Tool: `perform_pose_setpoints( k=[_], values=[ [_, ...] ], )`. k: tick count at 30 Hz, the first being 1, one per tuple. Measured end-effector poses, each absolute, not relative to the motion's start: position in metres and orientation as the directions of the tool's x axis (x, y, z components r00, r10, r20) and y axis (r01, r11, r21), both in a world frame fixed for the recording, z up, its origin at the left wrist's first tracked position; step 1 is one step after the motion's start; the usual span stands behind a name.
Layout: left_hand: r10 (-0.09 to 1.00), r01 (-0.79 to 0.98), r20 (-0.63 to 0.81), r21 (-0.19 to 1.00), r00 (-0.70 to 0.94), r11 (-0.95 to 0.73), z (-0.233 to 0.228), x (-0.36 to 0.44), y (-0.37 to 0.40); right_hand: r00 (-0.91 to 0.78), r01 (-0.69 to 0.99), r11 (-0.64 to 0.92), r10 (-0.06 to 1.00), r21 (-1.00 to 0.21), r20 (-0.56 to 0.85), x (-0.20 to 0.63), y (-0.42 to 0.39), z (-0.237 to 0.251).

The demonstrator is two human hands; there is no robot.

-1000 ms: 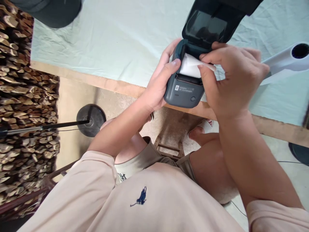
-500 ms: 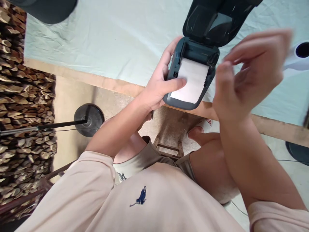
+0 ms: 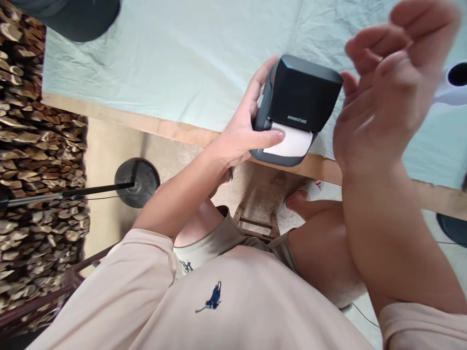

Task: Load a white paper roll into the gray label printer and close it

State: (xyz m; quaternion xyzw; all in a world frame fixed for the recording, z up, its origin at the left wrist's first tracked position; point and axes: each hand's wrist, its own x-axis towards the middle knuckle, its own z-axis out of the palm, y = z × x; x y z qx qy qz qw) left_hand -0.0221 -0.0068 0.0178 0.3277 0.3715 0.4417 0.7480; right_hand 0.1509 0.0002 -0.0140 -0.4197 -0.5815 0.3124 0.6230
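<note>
A dark label printer [image 3: 306, 92] with NIIMBOT lettering rests in my left hand [image 3: 244, 126], above the table's front edge. Its black lid is down over the upper body. White label paper [image 3: 292, 142] sticks out below the lid, and my left thumb presses on it. The left fingers wrap round the printer's left side. To the right of the printer, my right hand [image 3: 390, 92] is raised with fingers loosely curled and apart, holding nothing that I can see. One right fingertip is close to the lid's right corner; whether it touches I cannot tell.
A pale cloth [image 3: 182, 58] covers the table, whose wooden edge [image 3: 146, 119] runs in front of me. A dark round object [image 3: 80, 19] stands at the far left, a white object with a black hole [image 3: 456, 75] at the right. Stacked firewood [image 3: 44, 194] and a stand base [image 3: 137, 182] lie left.
The printer's lid has swung from raised down onto the body, covering most of the paper. My right hand has moved up and slightly right. My left hand keeps its hold.
</note>
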Motion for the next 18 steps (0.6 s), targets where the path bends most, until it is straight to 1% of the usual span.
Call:
perform_pose_setpoints(
  k=[2,3,4,7,9,11,13,14,16,18],
  values=[
    [0.892,-0.475,-0.160,0.799,0.422,0.368,0.011,-0.025,-0.005,0.076,0.001,0.424,0.903,-0.906,0.422,0.146,-0.002,-0.017],
    [0.888,-0.499,-0.142,0.783,0.438,0.371,0.010,-0.026,-0.005,0.015,-0.030,0.384,0.923,-0.923,0.384,0.142,-0.004,-0.017],
    [0.889,-0.513,-0.160,0.767,0.430,0.386,0.010,-0.025,-0.005,-0.051,-0.039,0.340,0.938,-0.939,0.342,0.137,-0.006,-0.016],
    [0.899,-0.497,-0.312,0.753,0.307,0.431,0.013,-0.022,-0.006,-0.195,-0.078,0.258,0.943,-0.963,0.269,0.128,-0.014,-0.008],
    [0.882,-0.467,-0.322,0.757,0.343,0.458,0.014,-0.022,-0.007,-0.237,-0.095,0.211,0.944,-0.973,0.228,0.126,-0.018,-0.004],
    [0.864,-0.454,-0.279,0.760,0.420,0.466,0.013,-0.024,-0.006,-0.230,-0.093,0.180,0.953,-0.979,0.197,0.126,-0.019,-0.004],
    [0.854,-0.461,-0.246,0.755,0.458,0.465,0.011,-0.027,-0.005,-0.170,-0.034,0.211,0.962,-0.977,0.213,0.128,-0.020,-0.007],
    [0.850,-0.467,-0.251,0.746,0.463,0.475,0.010,-0.027,-0.004,-0.136,0.023,0.235,0.964,-0.972,0.230,0.129,-0.020,-0.010],
    [0.836,-0.481,-0.292,0.710,0.464,0.515,0.010,-0.026,-0.003,-0.069,0.179,0.307,0.952,-0.935,0.299,0.131,-0.020,-0.014],
    [0.821,-0.498,-0.337,0.668,0.460,0.553,0.011,-0.024,-0.001,-0.036,0.338,0.373,0.922,-0.864,0.385,0.133,-0.021,-0.017]
  ],
)
